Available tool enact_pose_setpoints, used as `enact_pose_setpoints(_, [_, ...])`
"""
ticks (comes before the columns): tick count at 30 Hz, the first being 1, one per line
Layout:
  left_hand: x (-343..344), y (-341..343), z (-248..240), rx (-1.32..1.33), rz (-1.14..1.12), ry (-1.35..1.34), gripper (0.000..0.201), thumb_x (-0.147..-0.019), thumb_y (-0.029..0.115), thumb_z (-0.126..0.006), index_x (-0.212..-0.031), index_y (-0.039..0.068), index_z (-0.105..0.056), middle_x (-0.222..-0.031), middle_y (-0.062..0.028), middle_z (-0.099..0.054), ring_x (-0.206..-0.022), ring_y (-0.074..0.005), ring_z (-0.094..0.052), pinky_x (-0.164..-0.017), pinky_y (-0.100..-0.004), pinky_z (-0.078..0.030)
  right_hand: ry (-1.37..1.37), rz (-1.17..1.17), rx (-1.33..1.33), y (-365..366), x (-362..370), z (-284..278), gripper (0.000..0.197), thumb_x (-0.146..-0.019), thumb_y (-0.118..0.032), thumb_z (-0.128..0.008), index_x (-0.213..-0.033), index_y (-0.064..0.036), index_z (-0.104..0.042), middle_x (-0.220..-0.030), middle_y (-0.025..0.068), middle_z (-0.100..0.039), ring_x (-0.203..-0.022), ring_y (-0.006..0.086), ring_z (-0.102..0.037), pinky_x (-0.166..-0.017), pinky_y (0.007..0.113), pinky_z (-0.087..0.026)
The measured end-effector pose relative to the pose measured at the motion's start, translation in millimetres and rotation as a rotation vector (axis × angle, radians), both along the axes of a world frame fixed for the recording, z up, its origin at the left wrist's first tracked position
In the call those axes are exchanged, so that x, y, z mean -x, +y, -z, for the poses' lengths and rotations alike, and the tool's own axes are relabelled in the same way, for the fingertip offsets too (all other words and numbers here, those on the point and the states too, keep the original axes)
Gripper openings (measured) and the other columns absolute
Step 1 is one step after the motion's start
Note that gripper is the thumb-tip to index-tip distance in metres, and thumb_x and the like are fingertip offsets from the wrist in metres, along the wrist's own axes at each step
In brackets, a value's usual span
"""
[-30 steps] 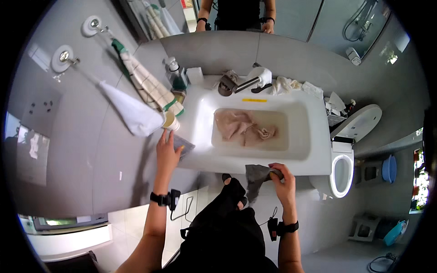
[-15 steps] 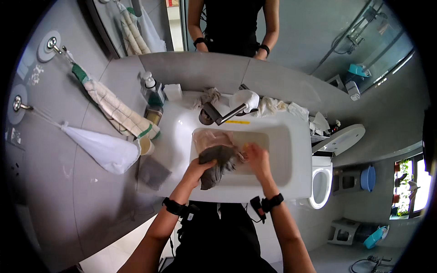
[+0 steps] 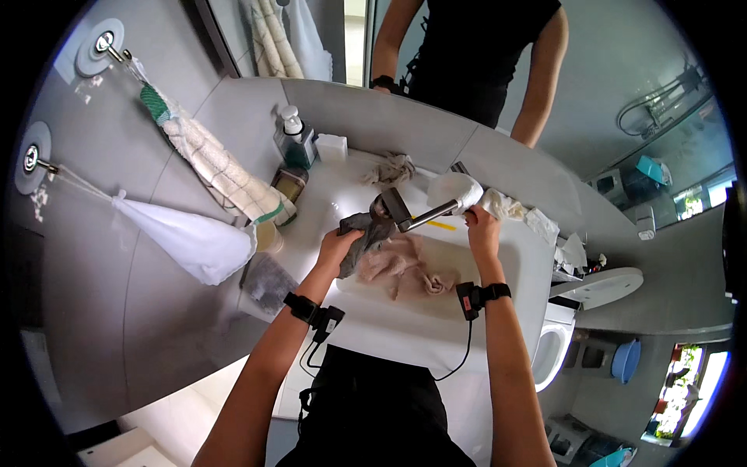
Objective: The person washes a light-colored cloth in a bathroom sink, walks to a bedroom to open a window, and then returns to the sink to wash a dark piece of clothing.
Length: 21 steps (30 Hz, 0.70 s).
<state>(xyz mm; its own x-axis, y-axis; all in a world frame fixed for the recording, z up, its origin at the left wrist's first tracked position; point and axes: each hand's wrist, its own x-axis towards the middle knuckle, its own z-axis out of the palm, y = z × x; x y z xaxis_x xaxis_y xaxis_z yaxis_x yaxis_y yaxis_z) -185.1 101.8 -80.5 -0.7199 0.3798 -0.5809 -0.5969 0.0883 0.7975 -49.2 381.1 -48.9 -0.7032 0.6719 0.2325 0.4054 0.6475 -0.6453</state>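
My left hand (image 3: 336, 251) is closed around a dark grey cloth (image 3: 356, 251), holding it at the left of the basin, close beside the tap's spout. In the white sink (image 3: 506, 292), a crumpled wet pink cloth (image 3: 397, 265) lies at the bottom. The dark metal tap (image 3: 429, 216) reaches over the basin between my hands. My right hand (image 3: 484, 233) is at the back right rim, its fingers bent together next to a rounded white object (image 3: 455, 189) and a cream cloth (image 3: 502, 205). What those fingers hold, if anything, is hidden.
A crumpled beige cloth (image 3: 391, 169), a white box (image 3: 332, 148) and a pump bottle (image 3: 294, 140) stand along the back. On the left wall hang a checked towel (image 3: 218, 175) and a white mesh bag (image 3: 183, 237). A toilet (image 3: 551, 354) is at the right.
My left hand has raised the grey cloth toward the tap, uncovering the pink cloth. From over the basin, my right hand has moved to the back right rim. The view has shifted.
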Motion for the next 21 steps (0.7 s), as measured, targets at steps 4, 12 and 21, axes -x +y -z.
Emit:
enact_pose_setpoints(4, [3.9,13.7,7.4,0.075,-0.025,0.045,0.037,-0.071,0.024,-0.07,-0.092,-0.005,-0.062,-0.081,-0.0115,-0.064,-0.069,-0.0217,-0.063,-0.06,-0.0329,-0.048,-0.02,-0.024,-0.033,4.1,-3.9,-0.6,0.012,-0.079,-0.007,-0.057,-0.088,-0.003,-0.063,-0.075,0.0182,-0.061,-0.069,0.0351,-0.059,-0.061,0.039,-0.046])
enact_pose_setpoints(12, [2.3,18.5,20.8,-0.42,-0.032,-0.297,0.032,-0.085,0.016,-0.059,-0.11,-0.002,-0.052,-0.096,-0.0118,-0.062,-0.083,-0.0229,-0.064,-0.073,-0.0373,-0.054,0.024,-0.04,-0.062,-0.4,-9.5,4.2,0.012,-0.079,-0.005,-0.056,-0.088,-0.004,-0.063,-0.07,0.0153,-0.061,-0.064,0.0299,-0.06,-0.058,0.036,-0.047])
enact_pose_setpoints(21, [1.2,33.8,37.6,-0.513,-0.025,-0.323,0.028,-0.091,0.015,-0.05,-0.116,0.001,-0.047,-0.107,-0.0123,-0.058,-0.094,-0.0244,-0.061,-0.082,-0.0371,-0.052,0.092,-0.038,-0.01,-9.7,-15.3,6.4,0.014,-0.082,-0.005,-0.055,-0.094,-0.0037,-0.063,-0.073,0.0148,-0.063,-0.064,0.0265,-0.062,-0.06,0.033,-0.049])
